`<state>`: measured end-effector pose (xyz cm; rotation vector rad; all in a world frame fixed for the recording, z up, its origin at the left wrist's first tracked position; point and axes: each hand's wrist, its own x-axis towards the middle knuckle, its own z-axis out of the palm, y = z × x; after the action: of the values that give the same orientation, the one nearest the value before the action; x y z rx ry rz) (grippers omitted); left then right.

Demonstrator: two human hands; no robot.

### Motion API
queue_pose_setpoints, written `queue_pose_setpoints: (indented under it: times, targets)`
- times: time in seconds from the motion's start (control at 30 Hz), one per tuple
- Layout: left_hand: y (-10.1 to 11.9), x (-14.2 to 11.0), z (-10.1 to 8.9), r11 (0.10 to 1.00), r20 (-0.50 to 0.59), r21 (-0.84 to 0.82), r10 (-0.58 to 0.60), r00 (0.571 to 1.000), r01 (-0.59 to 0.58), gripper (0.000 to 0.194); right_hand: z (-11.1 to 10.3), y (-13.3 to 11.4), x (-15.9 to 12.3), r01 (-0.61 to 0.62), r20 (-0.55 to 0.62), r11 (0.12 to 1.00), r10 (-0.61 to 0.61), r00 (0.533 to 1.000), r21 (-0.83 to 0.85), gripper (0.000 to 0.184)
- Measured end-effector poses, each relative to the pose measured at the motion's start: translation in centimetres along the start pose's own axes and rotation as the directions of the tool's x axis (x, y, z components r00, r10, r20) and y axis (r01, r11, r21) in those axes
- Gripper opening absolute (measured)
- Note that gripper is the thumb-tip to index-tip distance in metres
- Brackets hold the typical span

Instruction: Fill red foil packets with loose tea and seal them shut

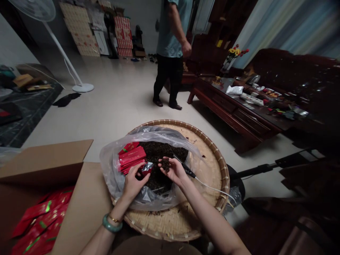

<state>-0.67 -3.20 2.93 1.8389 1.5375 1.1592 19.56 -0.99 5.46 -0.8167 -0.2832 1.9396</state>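
My left hand pinches a small red packet whose silvery opening faces right. Dark loose tea leaves rest on the fingers of my right hand, which is cupped beside the packet. Both hands are over a clear plastic bag that lies spread open, with more dark tea leaves inside. Left of them in the bag sits a stack of flat red packets. A black tool with a white cord, perhaps a sealer, lies behind my right wrist.
The bag rests on a round woven bamboo tray. At left stands an open cardboard box holding red packets. Ahead are a standing person, a white fan and a dark wooden table. A black stand is at right.
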Motion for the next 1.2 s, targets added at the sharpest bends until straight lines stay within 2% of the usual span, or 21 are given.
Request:
queue_pose_setpoints:
  times: [0.1,0.2,0.37,0.63,0.73,0.87,1.1,1.2]
  targets:
    - [0.0,0.0,0.0,1.000,0.004,0.003,-0.006,1.000,0.006,0.041,-0.1,-0.2,-0.1,-0.096,0.010,0.989,0.095,0.995,0.109,0.020]
    - [0.0,0.0,0.1,1.000,0.004,0.000,-0.002,1.000,0.002,0.041,0.0,0.0,0.0,-0.134,0.019,0.979,0.133,0.991,0.153,0.019]
    - [0.1,-0.1,0.3,1.000,0.008,0.006,0.002,1.000,-0.002,0.040,-0.1,0.3,-0.1,-0.081,0.024,0.981,0.078,0.997,0.178,0.020]
    - [0.5,-0.2,0.5,0.999,0.034,0.020,0.036,0.999,-0.036,0.040,-0.5,0.7,-0.3,-0.018,-0.122,0.959,0.054,0.991,0.281,0.018]
    - [0.6,-0.2,0.8,0.998,0.053,0.033,0.060,0.997,-0.062,0.042,0.1,0.5,-0.5,0.068,-0.176,0.955,-0.017,0.984,0.288,0.016]
    - [0.8,-0.3,1.2,0.995,0.076,0.013,0.102,0.992,-0.103,0.043,1.7,-0.1,-0.8,0.260,-0.225,0.940,-0.211,0.951,0.220,0.012]
    - [1.4,-0.5,1.8,0.997,0.067,0.015,0.079,0.995,-0.080,0.044,4.9,0.8,-1.1,0.423,-0.172,0.893,-0.397,0.901,0.155,0.012]
    - [1.4,-0.5,1.8,0.998,0.066,0.021,0.056,0.996,-0.057,0.045,5.8,1.6,-1.4,0.474,-0.132,0.877,-0.463,0.877,0.076,0.014]
